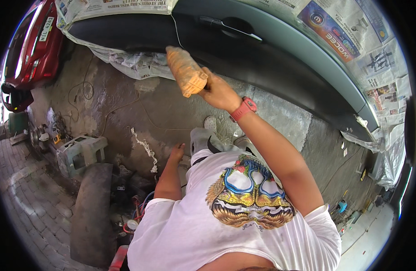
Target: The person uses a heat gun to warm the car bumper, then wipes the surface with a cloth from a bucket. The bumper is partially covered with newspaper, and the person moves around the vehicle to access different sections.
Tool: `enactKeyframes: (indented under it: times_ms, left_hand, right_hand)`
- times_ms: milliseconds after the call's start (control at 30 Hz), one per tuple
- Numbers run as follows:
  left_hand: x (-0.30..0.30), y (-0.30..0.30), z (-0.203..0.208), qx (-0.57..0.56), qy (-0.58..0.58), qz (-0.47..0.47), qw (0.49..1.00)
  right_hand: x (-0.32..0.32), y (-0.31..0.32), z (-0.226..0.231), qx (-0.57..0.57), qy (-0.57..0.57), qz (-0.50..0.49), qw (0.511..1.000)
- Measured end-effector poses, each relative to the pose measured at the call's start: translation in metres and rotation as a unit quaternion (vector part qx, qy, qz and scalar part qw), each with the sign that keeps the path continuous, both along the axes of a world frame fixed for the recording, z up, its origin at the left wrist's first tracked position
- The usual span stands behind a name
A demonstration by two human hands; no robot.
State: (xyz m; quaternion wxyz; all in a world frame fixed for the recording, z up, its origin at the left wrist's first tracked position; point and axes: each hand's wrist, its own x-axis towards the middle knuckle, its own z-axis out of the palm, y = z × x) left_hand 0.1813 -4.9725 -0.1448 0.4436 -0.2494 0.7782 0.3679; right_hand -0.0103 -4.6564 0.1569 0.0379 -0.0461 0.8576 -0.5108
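My right hand (pixel 219 92), with a red watch on the wrist, is closed around one end of a long orange-brown bundle (pixel 186 71). The bundle looks crumpled and dusty, like wrapped cloth; its exact kind does not show. It is held up in front of a dark car door panel (pixel 280 67), and whether it touches the panel I cannot tell. A door handle (pixel 232 28) sits on the panel's upper part. Low at my left side hangs my left hand (pixel 176 152), away from the panel, its fingers mostly hidden from view.
Newspaper (pixel 379 58) and plastic sheeting (pixel 131 63) cover the area around the panel. Cables (pixel 122 106) run across the stained floor. To my left are a grey hollow block (pixel 83 153), a dark curved panel (pixel 92 214) and a pressure gauge (pixel 132 224). A red car (pixel 41 63) stands at far left.
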Motion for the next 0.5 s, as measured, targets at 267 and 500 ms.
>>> enactKeyframes:
  times_ms: [267, 500]
  left_hand:
    - [-0.004, -0.037, -0.046, 0.027, 0.016, -0.055, 0.998]
    - [-0.041, -0.025, -0.046, 0.052, 0.038, -0.076, 0.995]
  right_hand:
    - [0.064, 0.057, -0.133, -0.050, -0.175, -0.179, 0.967]
    - [0.191, 0.183, -0.224, -0.172, -0.183, -0.567, 0.784]
